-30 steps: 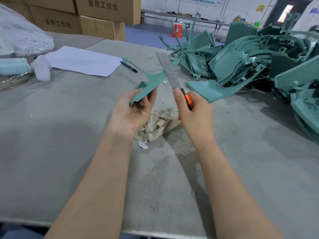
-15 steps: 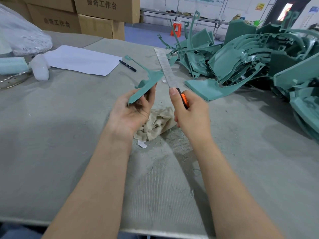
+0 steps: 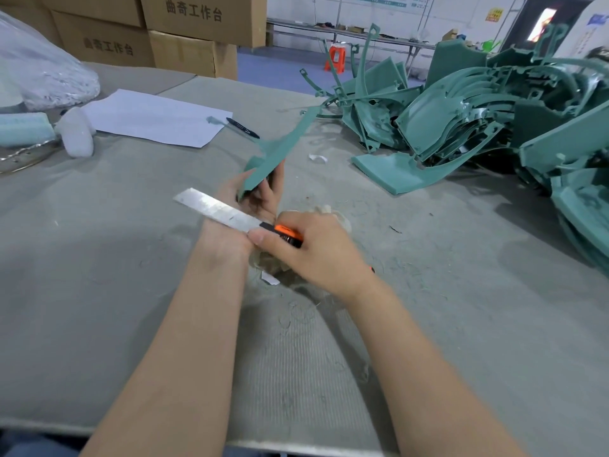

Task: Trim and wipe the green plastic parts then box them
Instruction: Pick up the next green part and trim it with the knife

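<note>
My left hand (image 3: 260,199) grips a green plastic part (image 3: 273,153) by its broad lower end, above the table's middle. The part's thin stem rises up and to the right. My right hand (image 3: 313,249) holds an orange utility knife (image 3: 286,234) low over my left wrist. The long steel blade (image 3: 217,209) points left, away from the part. A beige rag (image 3: 333,216) lies on the table, mostly hidden under my right hand.
A large heap of green plastic parts (image 3: 478,110) fills the right and far right of the grey table (image 3: 99,258). A white paper sheet (image 3: 155,117) and a black pen (image 3: 242,128) lie at far left. Cardboard boxes (image 3: 194,34) stand behind. Shavings litter the middle.
My right hand has swung the knife down and left; its blade pointed up beside the part, now lies flat across my left wrist. The left hand keeps its hold on the part.
</note>
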Action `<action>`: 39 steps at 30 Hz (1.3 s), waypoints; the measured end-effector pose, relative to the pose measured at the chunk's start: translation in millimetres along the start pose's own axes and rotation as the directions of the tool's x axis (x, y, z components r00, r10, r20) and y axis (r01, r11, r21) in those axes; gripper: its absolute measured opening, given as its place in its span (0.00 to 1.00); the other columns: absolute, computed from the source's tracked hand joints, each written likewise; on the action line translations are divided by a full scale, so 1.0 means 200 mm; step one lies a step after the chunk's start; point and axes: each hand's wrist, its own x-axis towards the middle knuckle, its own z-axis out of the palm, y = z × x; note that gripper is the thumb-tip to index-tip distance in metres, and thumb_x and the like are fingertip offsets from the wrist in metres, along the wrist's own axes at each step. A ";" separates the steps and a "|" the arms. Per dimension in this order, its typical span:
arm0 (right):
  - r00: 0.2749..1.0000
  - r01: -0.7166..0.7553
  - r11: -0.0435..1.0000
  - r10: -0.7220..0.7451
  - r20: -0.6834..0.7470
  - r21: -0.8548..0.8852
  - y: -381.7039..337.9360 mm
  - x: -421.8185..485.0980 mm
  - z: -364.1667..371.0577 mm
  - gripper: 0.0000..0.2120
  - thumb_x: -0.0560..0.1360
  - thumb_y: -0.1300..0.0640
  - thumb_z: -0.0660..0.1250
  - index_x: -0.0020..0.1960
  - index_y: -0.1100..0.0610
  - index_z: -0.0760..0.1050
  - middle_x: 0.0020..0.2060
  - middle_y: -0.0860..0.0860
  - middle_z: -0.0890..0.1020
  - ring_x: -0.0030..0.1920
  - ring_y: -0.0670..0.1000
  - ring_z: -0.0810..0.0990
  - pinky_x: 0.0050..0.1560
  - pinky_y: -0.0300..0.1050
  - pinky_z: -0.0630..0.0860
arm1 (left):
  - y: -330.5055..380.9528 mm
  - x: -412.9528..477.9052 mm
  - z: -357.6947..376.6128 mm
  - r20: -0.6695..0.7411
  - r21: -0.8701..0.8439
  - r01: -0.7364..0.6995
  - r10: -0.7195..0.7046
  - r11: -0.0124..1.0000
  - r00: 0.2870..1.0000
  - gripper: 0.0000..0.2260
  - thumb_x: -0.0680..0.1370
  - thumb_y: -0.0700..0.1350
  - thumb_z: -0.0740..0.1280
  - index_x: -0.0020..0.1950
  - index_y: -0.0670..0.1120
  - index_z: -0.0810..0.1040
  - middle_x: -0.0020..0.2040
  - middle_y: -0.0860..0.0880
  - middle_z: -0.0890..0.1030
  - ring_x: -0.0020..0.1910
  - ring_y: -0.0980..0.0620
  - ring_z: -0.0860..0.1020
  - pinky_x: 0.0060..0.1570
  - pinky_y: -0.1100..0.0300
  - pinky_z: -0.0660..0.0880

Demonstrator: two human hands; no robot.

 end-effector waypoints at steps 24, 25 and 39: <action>0.790 -0.233 0.928 0.354 -0.501 0.290 0.09 0.03 -0.18 0.29 0.79 0.40 0.60 0.39 0.68 0.66 0.34 0.68 0.75 0.37 0.67 0.76 0.37 0.64 0.75 | -0.03 0.03 0.02 -0.115 0.208 0.159 -0.137 0.965 0.984 0.29 0.69 0.33 0.62 0.71 0.41 0.69 0.63 0.43 0.77 0.36 0.42 0.83 0.27 0.67 0.77; 0.799 -0.221 0.930 0.345 -0.493 0.293 0.09 0.03 -0.18 0.29 0.78 0.40 0.60 0.39 0.68 0.67 0.34 0.68 0.75 0.37 0.67 0.76 0.36 0.64 0.75 | -0.03 0.03 0.02 -0.108 0.201 0.161 -0.141 0.966 0.984 0.28 0.69 0.33 0.61 0.71 0.41 0.70 0.62 0.43 0.77 0.36 0.41 0.83 0.27 0.67 0.77; 0.898 -0.178 0.939 0.277 -0.341 0.293 0.07 0.03 -0.12 0.28 0.74 0.34 0.60 0.35 0.60 0.64 0.26 0.53 0.68 0.33 0.65 0.75 0.32 0.63 0.74 | -0.01 0.01 0.02 -0.098 0.091 0.103 -0.094 0.991 0.991 0.23 0.68 0.32 0.61 0.63 0.39 0.74 0.56 0.38 0.79 0.41 0.40 0.82 0.28 0.68 0.77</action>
